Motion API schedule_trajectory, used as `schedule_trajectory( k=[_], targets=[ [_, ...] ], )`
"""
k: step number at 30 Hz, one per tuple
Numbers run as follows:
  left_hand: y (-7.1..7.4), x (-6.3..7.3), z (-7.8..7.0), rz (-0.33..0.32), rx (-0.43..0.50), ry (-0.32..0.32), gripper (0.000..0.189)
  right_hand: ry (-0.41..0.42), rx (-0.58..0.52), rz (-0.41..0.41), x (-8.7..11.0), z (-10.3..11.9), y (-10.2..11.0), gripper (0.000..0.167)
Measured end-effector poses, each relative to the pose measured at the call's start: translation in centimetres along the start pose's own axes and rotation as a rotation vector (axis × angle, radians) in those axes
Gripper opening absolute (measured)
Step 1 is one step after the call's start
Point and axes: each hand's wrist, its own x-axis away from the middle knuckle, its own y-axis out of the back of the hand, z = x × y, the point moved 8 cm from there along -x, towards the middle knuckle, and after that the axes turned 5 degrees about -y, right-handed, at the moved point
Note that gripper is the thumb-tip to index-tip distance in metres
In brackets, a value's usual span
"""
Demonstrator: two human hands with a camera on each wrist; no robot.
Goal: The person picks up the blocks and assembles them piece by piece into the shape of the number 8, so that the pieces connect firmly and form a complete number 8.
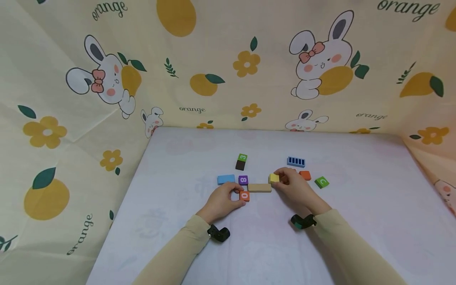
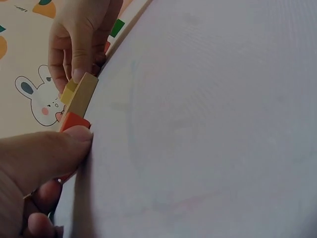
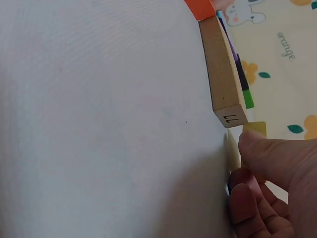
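Observation:
In the head view my left hand point(image 1: 222, 202) pinches an orange block point(image 1: 244, 196) marked with a 0 between thumb and fingers. The block sits by the left end of a long plain wooden block point(image 1: 259, 188). At that piece's far right end, my right hand point(image 1: 293, 186) pinches a small yellow block point(image 1: 273, 178). The right wrist view has the thumb on the yellow block point(image 3: 255, 128), just beyond the wooden block's marked end. From the left wrist, the left thumb presses the near side of the orange block point(image 2: 74, 120).
Behind the left hand lie a light blue block point(image 1: 226, 179) and a purple block point(image 1: 243, 180). Farther back are a green block point(image 1: 242, 157) and a dark brown one point(image 1: 240, 165). Beyond the right hand are a striped blue block point(image 1: 296, 161), an orange-red block point(image 1: 305, 175) and another green block point(image 1: 322, 182).

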Motion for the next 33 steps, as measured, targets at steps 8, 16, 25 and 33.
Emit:
schedule_trajectory(
  k=[8, 16, 25, 33],
  targets=[
    [0.02, 0.1, -0.19, -0.006, -0.028, 0.016, 0.036, 0.012, -0.01, 0.007, -0.17, 0.14, -0.25, 0.04],
    [-0.09, -0.01, -0.16, -0.007, -0.036, 0.026, 0.037, 0.019, -0.017, 0.017, -0.02, -0.2, -0.26, 0.04],
    [-0.06, -0.08, -0.2, -0.017, -0.034, 0.024, 0.038, 0.054, -0.055, 0.024, 0.06, -0.4, -0.08, 0.038],
    [-0.14, -0.1, -0.09, -0.003, -0.034, 0.019, 0.04, 0.055, -0.056, 0.024, 0.01, -0.67, -0.23, 0.038]
  ],
)
